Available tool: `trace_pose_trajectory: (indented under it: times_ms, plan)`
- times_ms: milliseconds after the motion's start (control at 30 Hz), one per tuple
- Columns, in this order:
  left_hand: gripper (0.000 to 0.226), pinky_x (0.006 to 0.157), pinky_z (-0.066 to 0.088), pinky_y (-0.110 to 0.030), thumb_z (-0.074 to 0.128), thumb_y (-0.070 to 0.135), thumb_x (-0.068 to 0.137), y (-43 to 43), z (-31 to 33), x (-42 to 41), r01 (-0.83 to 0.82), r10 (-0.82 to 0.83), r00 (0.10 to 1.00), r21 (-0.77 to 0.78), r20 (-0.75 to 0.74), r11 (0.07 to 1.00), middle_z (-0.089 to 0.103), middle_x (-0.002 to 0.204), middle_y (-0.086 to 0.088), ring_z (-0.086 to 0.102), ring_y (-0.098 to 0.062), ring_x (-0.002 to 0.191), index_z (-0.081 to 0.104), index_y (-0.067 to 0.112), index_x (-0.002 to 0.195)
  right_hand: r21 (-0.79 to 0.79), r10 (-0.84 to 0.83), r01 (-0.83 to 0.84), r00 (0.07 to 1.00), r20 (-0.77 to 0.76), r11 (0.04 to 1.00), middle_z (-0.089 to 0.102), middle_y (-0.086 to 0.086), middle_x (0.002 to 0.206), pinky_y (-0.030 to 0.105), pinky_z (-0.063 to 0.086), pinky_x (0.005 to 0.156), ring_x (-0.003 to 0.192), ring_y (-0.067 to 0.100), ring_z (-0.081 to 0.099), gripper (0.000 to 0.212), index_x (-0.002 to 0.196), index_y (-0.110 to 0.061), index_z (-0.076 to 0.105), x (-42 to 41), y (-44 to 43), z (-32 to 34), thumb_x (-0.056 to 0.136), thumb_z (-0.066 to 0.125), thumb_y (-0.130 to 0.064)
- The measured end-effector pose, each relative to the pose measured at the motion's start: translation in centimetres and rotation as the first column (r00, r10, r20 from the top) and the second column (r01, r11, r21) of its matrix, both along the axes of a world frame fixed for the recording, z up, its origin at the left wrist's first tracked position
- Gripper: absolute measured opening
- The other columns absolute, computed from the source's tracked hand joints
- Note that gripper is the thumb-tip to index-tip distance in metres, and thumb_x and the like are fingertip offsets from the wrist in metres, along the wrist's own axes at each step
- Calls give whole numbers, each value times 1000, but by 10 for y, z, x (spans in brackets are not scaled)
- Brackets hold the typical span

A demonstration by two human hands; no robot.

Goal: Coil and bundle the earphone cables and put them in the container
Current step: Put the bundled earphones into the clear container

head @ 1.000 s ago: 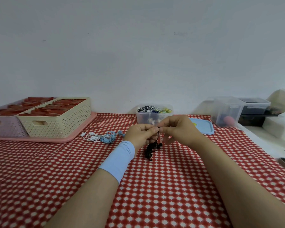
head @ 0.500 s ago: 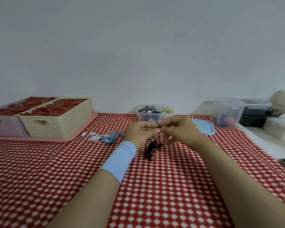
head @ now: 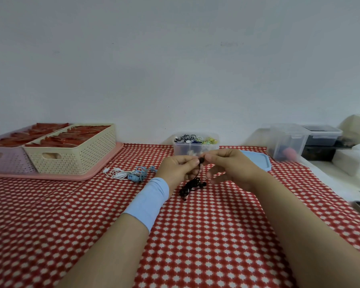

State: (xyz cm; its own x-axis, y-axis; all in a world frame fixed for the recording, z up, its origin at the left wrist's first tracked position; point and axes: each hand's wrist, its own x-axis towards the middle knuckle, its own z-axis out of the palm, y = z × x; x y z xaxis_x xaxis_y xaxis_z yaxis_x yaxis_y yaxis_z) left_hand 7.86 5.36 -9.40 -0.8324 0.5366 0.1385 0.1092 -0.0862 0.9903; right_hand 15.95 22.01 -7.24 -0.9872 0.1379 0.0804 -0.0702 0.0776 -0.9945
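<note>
Pinching the top of the black earphone cable (head: 192, 186) with left hand (head: 177, 169) and right hand (head: 231, 169), both just in front of the container (head: 183, 150), long part hanging down.

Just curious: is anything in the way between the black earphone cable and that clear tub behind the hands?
Nothing visible. The left hand and right hand pinch the black earphone cable just before the clear tub; its top is open, and a blue lid lies beside it.

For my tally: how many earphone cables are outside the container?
3: black cable in left hand and right hand; white cable, blue cable on cloth beside them. More may be hidden.
</note>
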Motion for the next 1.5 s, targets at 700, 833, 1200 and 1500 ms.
trace_pose_trajectory:
  times_ms: [700,833,1200,1500]
  plan:
    - [13,72,54,-29,71,14,89,1,-4,-5,-21,20,997,10,68,1000,70,75,-5,63,-14,69,76,6,97,90,-54,59,997,-63,994,74,6,84,42,62,68,70,21,71,20,110,-18,74,1,-7,0,92,71,-10]
    - [12,74,57,-29,70,17,90,0,-2,-3,11,-11,996,-1,93,1000,72,77,-5,65,-14,70,76,8,95,159,-62,76,994,-90,984,71,9,72,33,59,60,62,17,68,17,102,-10,77,0,-6,-1,87,74,-2]
    - [12,75,60,-28,69,7,89,-1,1,1,-17,16,999,-25,-37,1000,75,78,-4,69,-11,70,74,16,95,199,-135,161,981,-136,967,70,0,72,30,57,56,55,15,64,18,99,-10,74,0,-7,1,85,75,2]
    - [13,77,60,-30,70,12,90,2,3,1,-33,34,999,29,-38,999,74,86,-3,69,-12,78,75,14,101,128,-133,148,983,-125,981,74,7,78,30,59,58,63,17,65,12,92,-12,79,1,-5,2,89,72,-3]
